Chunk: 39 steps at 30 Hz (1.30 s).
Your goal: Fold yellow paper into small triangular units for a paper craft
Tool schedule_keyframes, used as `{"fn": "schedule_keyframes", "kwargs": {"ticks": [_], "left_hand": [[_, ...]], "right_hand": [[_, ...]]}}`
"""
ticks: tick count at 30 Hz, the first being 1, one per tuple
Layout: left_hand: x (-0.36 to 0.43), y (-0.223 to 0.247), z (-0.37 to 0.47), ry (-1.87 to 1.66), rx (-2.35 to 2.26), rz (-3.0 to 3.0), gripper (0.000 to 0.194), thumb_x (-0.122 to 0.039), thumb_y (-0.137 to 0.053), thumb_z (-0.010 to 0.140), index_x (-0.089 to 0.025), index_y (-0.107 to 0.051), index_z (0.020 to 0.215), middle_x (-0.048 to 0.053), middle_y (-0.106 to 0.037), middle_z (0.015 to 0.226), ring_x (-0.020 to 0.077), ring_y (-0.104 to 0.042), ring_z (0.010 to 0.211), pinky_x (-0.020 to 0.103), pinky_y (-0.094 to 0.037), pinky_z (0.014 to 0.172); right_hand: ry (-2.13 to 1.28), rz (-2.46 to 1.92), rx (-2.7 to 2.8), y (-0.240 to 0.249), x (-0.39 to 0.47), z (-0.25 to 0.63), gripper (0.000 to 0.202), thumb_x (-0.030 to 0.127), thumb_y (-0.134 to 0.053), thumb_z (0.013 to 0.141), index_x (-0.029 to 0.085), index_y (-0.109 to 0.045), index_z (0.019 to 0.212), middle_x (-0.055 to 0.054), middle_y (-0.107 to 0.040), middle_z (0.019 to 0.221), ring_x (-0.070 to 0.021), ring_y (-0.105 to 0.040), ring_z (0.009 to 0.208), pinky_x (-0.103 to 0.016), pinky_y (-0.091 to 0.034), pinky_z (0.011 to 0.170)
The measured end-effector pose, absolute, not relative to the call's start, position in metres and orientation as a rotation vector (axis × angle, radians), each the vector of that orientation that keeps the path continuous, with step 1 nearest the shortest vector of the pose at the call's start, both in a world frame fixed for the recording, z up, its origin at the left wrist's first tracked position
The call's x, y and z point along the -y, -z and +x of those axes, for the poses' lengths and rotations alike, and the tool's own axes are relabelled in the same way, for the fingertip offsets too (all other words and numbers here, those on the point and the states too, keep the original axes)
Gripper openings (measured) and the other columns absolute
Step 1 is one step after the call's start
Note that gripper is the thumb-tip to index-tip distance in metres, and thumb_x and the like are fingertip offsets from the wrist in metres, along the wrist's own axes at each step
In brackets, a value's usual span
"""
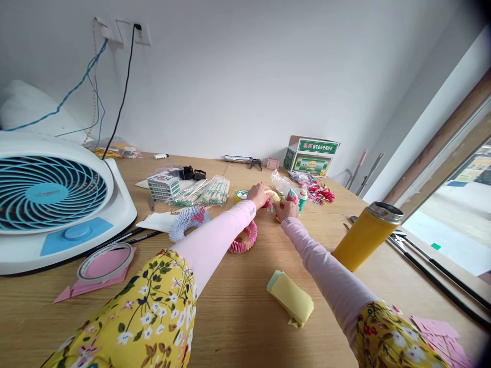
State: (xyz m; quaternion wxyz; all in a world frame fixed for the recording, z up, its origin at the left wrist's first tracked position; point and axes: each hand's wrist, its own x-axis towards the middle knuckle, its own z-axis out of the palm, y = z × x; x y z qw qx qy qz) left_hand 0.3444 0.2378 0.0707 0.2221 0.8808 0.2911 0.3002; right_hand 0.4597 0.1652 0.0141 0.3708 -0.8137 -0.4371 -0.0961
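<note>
Two bare hands meet over the wooden surface (238, 306), the left hand (258, 195) pinching a pale yellow paper piece (272, 194) between thumb and fingers and the right hand (287, 208) closing its grip on the near end. A pink-and-green folded piece (292, 196) rises beside the right hand; whether that grip touches it cannot be told. Just short of the left wrist stands a pink pleated paper ring (251, 238), with a pale blue one (182, 222) beyond the forearm to the left. Bare wood stretches between the forearms toward the wearer, interrupted by a stack of yellow paper slips (293, 300). Room is tighter behind the fingers, where clear plastic wrap (282, 181) and a tangle of bright ties (321, 194) crowd close. At the far edge, a green-and-white playing-card carton (312, 156) sits near the wall. A yellow flask (364, 237) bounds the right forearm's outer side; a white fan (48, 193) fills the left margin.
</note>
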Motion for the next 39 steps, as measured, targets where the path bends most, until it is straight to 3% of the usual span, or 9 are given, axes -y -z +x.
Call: {"fn": "schedule_keyframes", "kwargs": {"ticks": [9, 18, 21, 26, 33, 39], "left_hand": [[-0.237, -0.072, 0.343, -0.815, -0.803, 2.459, 0.023, -0.033, -0.057, 0.078, -0.017, -0.073, 0.08, 0.004, -0.068, 0.066, 0.016, -0.062, 0.069, 0.023, -0.046, 0.069], [-0.237, -0.071, 0.34, -0.779, -0.811, 2.459, 0.025, -0.037, -0.055, 0.079, -0.018, -0.071, 0.086, 0.003, -0.07, 0.072, 0.0161, -0.063, 0.072, 0.023, -0.046, 0.068], [-0.24, -0.072, 0.34, -0.771, -0.829, 2.481, 0.026, -0.038, -0.061, 0.074, -0.021, -0.069, 0.092, 0.004, -0.07, 0.085, 0.0183, -0.063, 0.08, 0.024, -0.046, 0.072], [-0.244, -0.076, 0.338, -0.736, -0.855, 2.536, 0.044, -0.031, -0.073, 0.059, -0.022, -0.065, 0.102, 0.004, -0.067, 0.099, 0.0219, -0.06, 0.092, 0.026, -0.045, 0.078], [-0.245, -0.077, 0.334, -0.674, -0.891, 2.585, 0.048, -0.021, -0.071, 0.059, -0.022, -0.061, 0.106, 0.005, -0.064, 0.104, 0.0224, -0.059, 0.094, 0.027, -0.045, 0.079], [-0.249, -0.075, 0.334, -0.643, -0.92, 2.596, 0.05, -0.021, -0.073, 0.058, -0.022, -0.061, 0.106, 0.006, -0.064, 0.106, 0.0224, -0.058, 0.097, 0.027, -0.044, 0.081]], "right_hand": [[0.249, -2.063, 1.097, -0.017, -0.163, 0.455, 0.031, 0.04, -0.059, 0.071, 0.019, -0.056, 0.048, 0.0, -0.045, 0.041, -0.0174, -0.047, 0.047, -0.033, -0.038, 0.054], [0.219, -2.056, 1.1, -0.014, -0.165, 0.459, 0.033, 0.042, -0.058, 0.072, 0.018, -0.056, 0.05, -0.002, -0.048, 0.045, -0.0186, -0.05, 0.054, -0.033, -0.037, 0.059], [0.22, -2.048, 1.107, -0.012, -0.165, 0.461, 0.033, 0.042, -0.059, 0.071, 0.019, -0.055, 0.049, -0.002, -0.05, 0.048, -0.019, -0.05, 0.054, -0.034, -0.038, 0.059], [0.195, -2.028, 1.119, -0.012, -0.163, 0.466, 0.028, 0.04, -0.063, 0.069, 0.018, -0.056, 0.051, -0.001, -0.052, 0.048, -0.0181, -0.051, 0.053, -0.032, -0.039, 0.058], [0.198, -1.957, 1.116, -0.02, -0.146, 0.464, 0.025, 0.04, -0.065, 0.066, 0.019, -0.058, 0.054, -0.001, -0.057, 0.05, -0.0178, -0.054, 0.053, -0.03, -0.04, 0.057], [0.355, -1.957, 0.884, -0.029, -0.116, 0.478, 0.032, 0.047, -0.045, 0.079, 0.019, -0.056, 0.067, -0.003, -0.06, 0.062, -0.0199, -0.056, 0.062, -0.03, -0.04, 0.06]]}}
